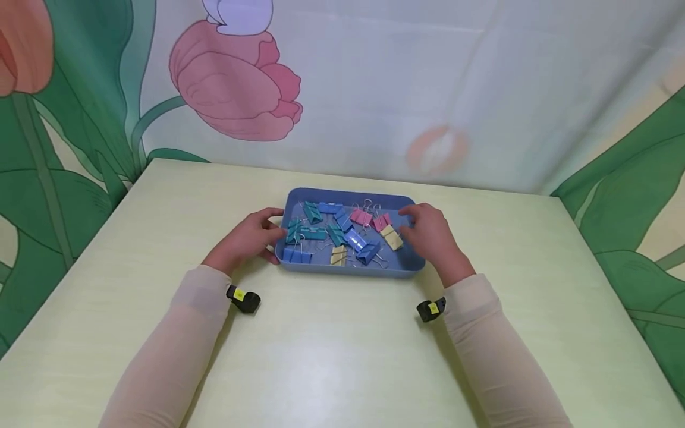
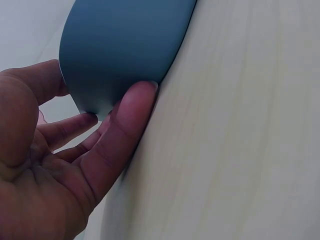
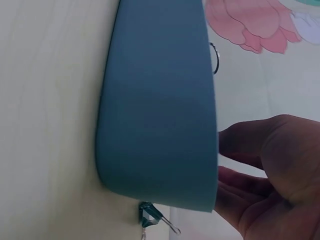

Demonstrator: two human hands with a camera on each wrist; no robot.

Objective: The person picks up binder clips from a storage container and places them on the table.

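A blue-grey tray (image 1: 350, 271) rests on the table, holding several binder clips: teal ones (image 1: 312, 212) to the left, blue ones (image 1: 355, 241) around the middle, pink ones (image 1: 361, 217) and a yellow one (image 1: 392, 238) towards the right. My left hand (image 1: 251, 238) grips the tray's left end; in the left wrist view the left hand (image 2: 65, 150) has its fingertips against the tray wall (image 2: 125, 45). Over the right rim, my right hand (image 1: 432, 235) reaches with bent, parted fingers and holds nothing. The right wrist view shows the right hand (image 3: 280, 175) beside the tray wall (image 3: 160, 110).
A dark clip (image 3: 149, 214) shows past the tray's corner in the right wrist view; its exact place is unclear. The pale table (image 1: 321, 356) extends around the tray. A flower-printed cloth (image 1: 364, 89) hangs behind it.
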